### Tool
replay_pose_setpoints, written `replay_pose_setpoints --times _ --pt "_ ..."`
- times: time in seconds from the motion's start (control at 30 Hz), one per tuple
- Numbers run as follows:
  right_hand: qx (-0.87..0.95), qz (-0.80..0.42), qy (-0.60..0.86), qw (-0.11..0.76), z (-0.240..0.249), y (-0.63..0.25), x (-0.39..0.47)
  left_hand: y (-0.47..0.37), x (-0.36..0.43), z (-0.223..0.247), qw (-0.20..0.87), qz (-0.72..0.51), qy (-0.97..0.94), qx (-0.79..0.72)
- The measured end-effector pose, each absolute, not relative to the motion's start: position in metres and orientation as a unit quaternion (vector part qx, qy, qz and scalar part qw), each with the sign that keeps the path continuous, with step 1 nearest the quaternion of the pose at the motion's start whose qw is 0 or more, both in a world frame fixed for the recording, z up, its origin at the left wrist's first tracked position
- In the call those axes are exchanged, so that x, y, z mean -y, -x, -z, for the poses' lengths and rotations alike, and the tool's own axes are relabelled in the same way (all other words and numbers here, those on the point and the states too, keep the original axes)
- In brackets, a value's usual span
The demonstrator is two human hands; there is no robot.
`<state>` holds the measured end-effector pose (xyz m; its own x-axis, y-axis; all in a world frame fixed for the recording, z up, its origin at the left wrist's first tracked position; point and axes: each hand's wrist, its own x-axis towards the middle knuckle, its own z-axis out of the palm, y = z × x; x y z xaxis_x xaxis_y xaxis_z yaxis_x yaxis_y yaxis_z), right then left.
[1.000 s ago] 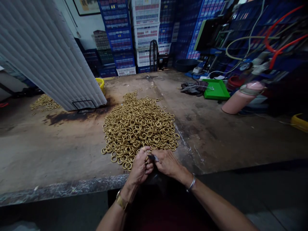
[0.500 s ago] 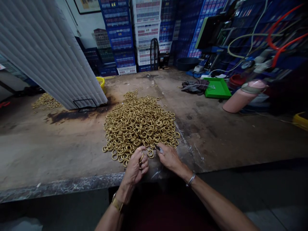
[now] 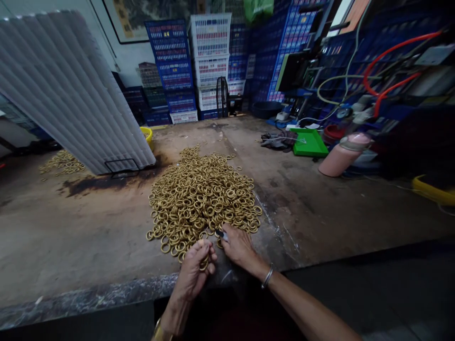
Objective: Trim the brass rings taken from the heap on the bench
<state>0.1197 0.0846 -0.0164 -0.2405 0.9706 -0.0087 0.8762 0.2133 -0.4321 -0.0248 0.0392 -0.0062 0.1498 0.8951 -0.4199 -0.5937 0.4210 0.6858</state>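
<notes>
Left hand [image 3: 193, 268] pinches round brass-coloured rings [image 3: 204, 264]; right hand [image 3: 241, 247] grips a slim dark-tipped grey tool [image 3: 222, 235], both at the ring pile [image 3: 202, 194]'s near edge.

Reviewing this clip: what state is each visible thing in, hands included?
Left hand: closed around a few rings
Right hand: closed on a small dark-tipped tool
Ring pile: loosely heaped
Tabletop: stained and scratched
Ribbed white panel: raised, wire stand at its base
Green tray: open, pale cord across it
Dark cloth bundle: crumpled
White crates: stacked
Pink bottle: standing
</notes>
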Motion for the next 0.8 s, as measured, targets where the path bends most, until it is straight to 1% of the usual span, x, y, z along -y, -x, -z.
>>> replay_pose_setpoints --times 0.1,0.2,0.27,0.33,0.4,0.43,0.53,0.63,0.7,0.8 --pt "0.745 -0.207 0.606 0.187 0.020 -0.121 -0.088 0.020 -0.039 0.012 0.711 -0.508 -0.236 -0.424" --pt "0.695 -0.285 0.610 0.252 0.019 -0.122 -0.093 0.014 -0.040 0.015 0.647 -0.501 -0.324 -0.474" --pt "0.648 -0.353 0.602 0.306 0.017 -0.121 -0.095 0.009 -0.041 0.015 0.564 -0.496 -0.404 -0.523" --pt "0.594 -0.435 0.580 0.347 0.013 -0.120 -0.094 0.005 -0.043 0.015 0.462 -0.503 -0.493 -0.540" --pt "0.538 -0.522 0.553 0.363 0.011 -0.119 -0.091 0.003 -0.045 0.016 0.387 -0.511 -0.562 -0.523" --pt "0.510 -0.559 0.543 0.364 0.010 -0.119 -0.089 0.002 -0.045 0.017 0.370 -0.509 -0.583 -0.514" --pt "0.448 -0.625 0.525 0.364 0.010 -0.120 -0.083 0.001 -0.046 0.018 0.369 -0.503 -0.591 -0.511" --pt "0.431 -0.640 0.509 0.381 0.010 -0.120 -0.080 0.000 -0.044 0.016 0.403 -0.512 -0.556 -0.516" --pt "0.439 -0.640 0.497 0.388 0.010 -0.119 -0.080 -0.001 -0.042 0.014 0.458 -0.519 -0.504 -0.517" --pt "0.462 -0.631 0.492 0.383 0.011 -0.119 -0.081 -0.001 -0.041 0.012 0.580 -0.505 -0.400 -0.498"
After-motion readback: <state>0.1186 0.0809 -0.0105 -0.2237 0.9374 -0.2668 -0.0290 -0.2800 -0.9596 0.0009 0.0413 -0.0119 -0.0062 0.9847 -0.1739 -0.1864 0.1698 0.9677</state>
